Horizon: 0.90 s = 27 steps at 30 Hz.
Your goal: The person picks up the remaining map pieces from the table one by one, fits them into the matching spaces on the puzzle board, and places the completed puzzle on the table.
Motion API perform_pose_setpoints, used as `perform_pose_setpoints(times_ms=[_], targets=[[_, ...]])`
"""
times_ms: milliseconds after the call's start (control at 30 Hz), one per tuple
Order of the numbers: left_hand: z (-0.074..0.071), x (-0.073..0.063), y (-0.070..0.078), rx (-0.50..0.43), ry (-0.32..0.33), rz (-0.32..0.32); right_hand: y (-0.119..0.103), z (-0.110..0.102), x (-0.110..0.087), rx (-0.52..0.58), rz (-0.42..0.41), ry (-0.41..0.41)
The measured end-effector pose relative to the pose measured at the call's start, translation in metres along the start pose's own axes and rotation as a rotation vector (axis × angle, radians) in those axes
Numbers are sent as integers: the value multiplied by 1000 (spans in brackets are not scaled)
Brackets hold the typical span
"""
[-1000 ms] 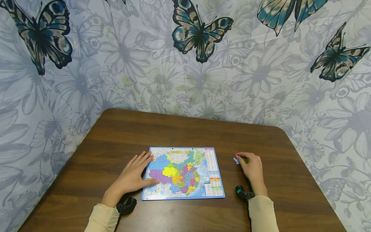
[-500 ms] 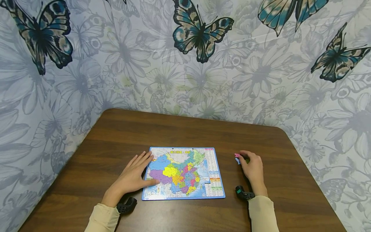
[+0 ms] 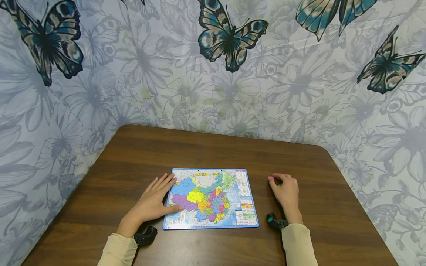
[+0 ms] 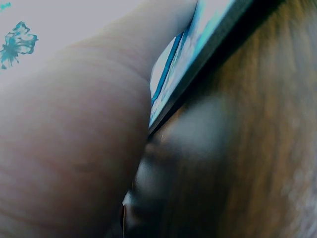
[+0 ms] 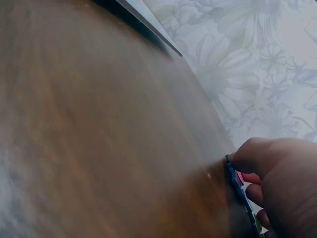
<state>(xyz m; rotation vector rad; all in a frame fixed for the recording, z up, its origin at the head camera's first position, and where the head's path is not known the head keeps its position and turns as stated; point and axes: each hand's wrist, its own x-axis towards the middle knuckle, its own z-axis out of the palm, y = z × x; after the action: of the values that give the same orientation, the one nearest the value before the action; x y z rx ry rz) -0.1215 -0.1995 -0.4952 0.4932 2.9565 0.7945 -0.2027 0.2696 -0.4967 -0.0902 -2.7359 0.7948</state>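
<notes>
A map puzzle board [image 3: 243,201] with coloured regions and a blue rim lies on the brown table. Spread over its left edge, my left hand [image 3: 151,201] rests with fingers straight and the thumb on the map. To the right of the board, my right hand [image 3: 287,190] holds small puzzle pieces between thumb and curled fingers. A bit of a pink puzzle piece [image 3: 271,178] shows at the fingertips in the head view. The right wrist view shows a thin dark-blue edge of a piece [image 5: 238,193] below the fingers, with pink and green beside it; the palm hides the rest.
The wooden table [image 3: 213,147] has rounded far corners and reaches back to a wall covering [image 3: 149,92] with flowers and butterflies. Black wrist cameras [image 3: 145,236] sit on both wrists, at the cuffs of the light sleeves.
The right hand has shifted slightly left and its fingers have turned the pieces. The blue and pink pieces that stuck out past the thumb are now mostly covered. Left hand and board stay still.
</notes>
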Motion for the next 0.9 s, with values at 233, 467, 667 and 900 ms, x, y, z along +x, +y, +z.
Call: perform_pose_setpoints(times_ms=[233, 467, 667, 900], targets=[[0, 0, 0, -6, 3, 4, -3, 1, 0, -9, -6, -19], [0, 0, 0, -10, 5, 9, -5, 4, 1, 10, -46, -19], [1, 1, -1, 0, 10, 14, -4, 6, 1, 20, -74, 2], [2, 1, -3, 3, 12, 16, -6, 7, 0, 39, -126, 34]])
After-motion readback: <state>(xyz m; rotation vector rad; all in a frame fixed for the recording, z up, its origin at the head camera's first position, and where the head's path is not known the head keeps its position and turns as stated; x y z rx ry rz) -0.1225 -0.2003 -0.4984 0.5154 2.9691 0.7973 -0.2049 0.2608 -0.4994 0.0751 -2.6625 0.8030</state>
